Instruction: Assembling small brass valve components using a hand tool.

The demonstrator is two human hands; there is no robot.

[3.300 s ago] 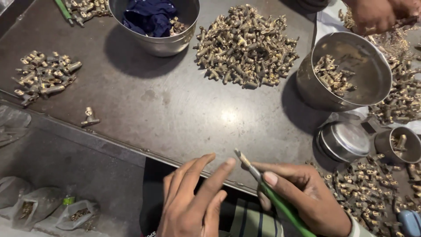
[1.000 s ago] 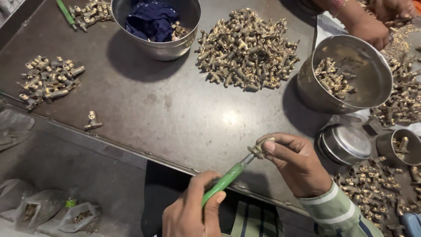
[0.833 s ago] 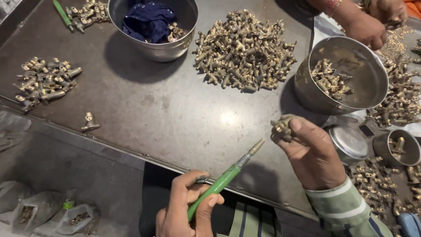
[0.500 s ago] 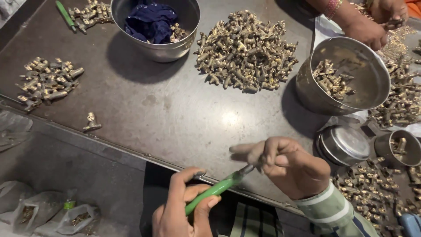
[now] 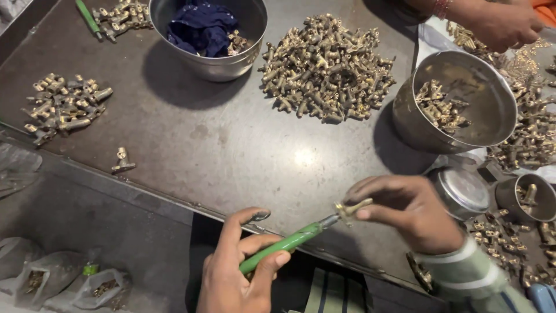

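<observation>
My left hand grips a green-handled tool near the table's front edge, its metal tip pointing up and right. The tip meets a small brass fitting pinched in the fingers of my right hand. Both hands hover just above the dark metal table. A large heap of brass fittings lies at the back centre. To the right a steel bowl holds more fittings.
Another steel bowl with a blue cloth stands at the back. A small pile of fittings and one lone fitting lie at left. Small steel cups and loose fittings crowd the right. Another person's hand works at the top right.
My right hand lifted the fitting away from the tool, then brought it back. The tool's tip now touches the fitting again, with my left hand holding the tool throughout.
</observation>
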